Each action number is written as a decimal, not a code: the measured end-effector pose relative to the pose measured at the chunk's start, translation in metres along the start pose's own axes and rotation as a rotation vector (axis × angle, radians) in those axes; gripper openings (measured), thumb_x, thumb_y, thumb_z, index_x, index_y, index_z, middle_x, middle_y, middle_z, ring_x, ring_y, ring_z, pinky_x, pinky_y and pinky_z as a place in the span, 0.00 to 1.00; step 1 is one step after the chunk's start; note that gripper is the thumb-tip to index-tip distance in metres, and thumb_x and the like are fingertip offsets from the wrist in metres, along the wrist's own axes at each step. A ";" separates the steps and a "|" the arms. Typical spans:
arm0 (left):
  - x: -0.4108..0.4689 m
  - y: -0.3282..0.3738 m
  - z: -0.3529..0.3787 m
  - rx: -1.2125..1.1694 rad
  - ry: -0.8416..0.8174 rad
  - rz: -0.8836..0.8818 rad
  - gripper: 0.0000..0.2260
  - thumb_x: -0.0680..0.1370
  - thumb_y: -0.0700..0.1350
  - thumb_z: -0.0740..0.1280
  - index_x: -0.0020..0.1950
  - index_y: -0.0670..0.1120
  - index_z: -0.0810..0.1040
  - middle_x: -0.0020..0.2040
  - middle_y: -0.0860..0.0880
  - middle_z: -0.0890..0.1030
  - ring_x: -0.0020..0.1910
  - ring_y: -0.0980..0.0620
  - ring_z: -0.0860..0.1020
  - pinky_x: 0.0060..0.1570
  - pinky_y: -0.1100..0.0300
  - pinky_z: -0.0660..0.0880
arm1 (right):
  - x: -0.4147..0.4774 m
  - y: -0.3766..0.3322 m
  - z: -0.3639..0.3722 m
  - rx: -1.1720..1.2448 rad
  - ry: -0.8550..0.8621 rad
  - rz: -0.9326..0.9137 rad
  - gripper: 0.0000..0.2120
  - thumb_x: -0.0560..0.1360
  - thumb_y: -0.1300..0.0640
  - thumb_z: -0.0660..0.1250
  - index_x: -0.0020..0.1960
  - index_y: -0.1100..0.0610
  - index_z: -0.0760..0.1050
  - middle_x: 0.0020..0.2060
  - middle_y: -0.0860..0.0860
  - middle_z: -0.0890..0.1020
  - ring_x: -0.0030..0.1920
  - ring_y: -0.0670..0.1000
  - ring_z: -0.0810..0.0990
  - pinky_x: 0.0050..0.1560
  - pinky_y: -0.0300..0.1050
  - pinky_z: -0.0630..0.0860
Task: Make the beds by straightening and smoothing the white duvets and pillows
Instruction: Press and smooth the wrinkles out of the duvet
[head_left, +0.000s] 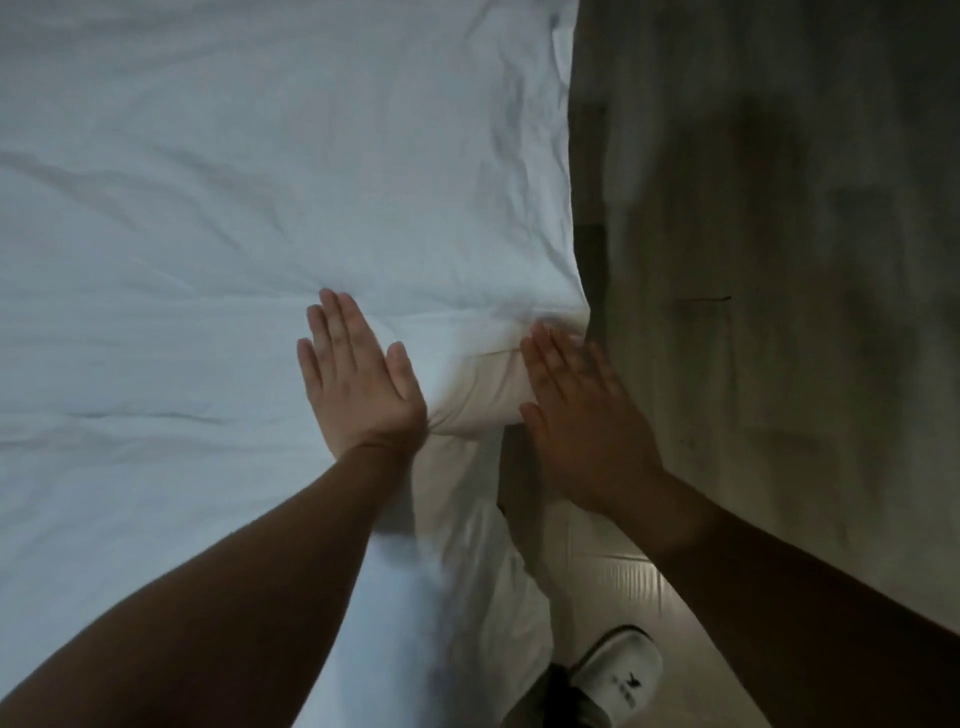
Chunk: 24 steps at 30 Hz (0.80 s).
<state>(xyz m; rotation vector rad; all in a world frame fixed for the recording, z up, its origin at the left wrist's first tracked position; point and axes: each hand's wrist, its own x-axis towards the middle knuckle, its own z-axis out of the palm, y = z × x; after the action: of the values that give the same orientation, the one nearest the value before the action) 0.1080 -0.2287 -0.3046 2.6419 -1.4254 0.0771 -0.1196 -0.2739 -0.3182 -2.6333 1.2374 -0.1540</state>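
Both hands lie flat with straight fingers, the left hand (358, 384) on the duvet (234, 208), the right hand (582, 415) against its soft, light corner beside the floor (779, 260), where it seems easiest to press.

The person is wearing nothing over the arms in view. The left forearm (218, 587) is coming in bare from the lower left corner of the frame, and the right forearm (779, 571) is coming in bare from the lower right edge. The left grip (358, 379), near the middle of the frame, and the right grip (582, 421), just right of it, are showing uncovered as well. At the bottom edge, right of centre, a foot is wearing a white padded slip-on slipper (615, 675); its broad upper is carrying a small dark emblem and faint grey lettering. A dark cloth (558, 688) is showing at the slipper's left side, and whether it is a sock or a hem is unclear.
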 end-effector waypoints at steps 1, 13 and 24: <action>0.001 -0.002 0.005 0.012 0.013 -0.004 0.31 0.83 0.53 0.49 0.83 0.40 0.48 0.83 0.43 0.49 0.82 0.46 0.47 0.80 0.45 0.47 | -0.007 0.015 -0.001 -0.011 -0.001 -0.010 0.29 0.85 0.50 0.52 0.82 0.60 0.52 0.81 0.56 0.53 0.81 0.55 0.50 0.80 0.56 0.50; 0.004 0.004 0.013 0.023 0.042 -0.032 0.32 0.82 0.52 0.48 0.83 0.40 0.47 0.83 0.43 0.48 0.82 0.47 0.45 0.80 0.43 0.47 | 0.045 0.125 -0.030 -0.098 -0.089 -0.116 0.37 0.80 0.53 0.61 0.83 0.61 0.46 0.82 0.58 0.49 0.82 0.55 0.49 0.80 0.55 0.52; 0.004 0.086 -0.053 -0.172 0.145 -0.030 0.32 0.77 0.47 0.54 0.79 0.33 0.58 0.81 0.36 0.57 0.81 0.38 0.53 0.76 0.34 0.53 | 0.167 0.190 -0.063 -0.013 0.085 -0.455 0.44 0.73 0.59 0.69 0.82 0.63 0.51 0.82 0.59 0.53 0.82 0.56 0.50 0.80 0.58 0.53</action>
<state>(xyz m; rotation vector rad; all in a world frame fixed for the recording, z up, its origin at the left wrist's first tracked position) 0.0402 -0.2711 -0.2436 2.4638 -1.2849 0.1336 -0.1666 -0.5299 -0.3047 -2.9019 0.6395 -0.3358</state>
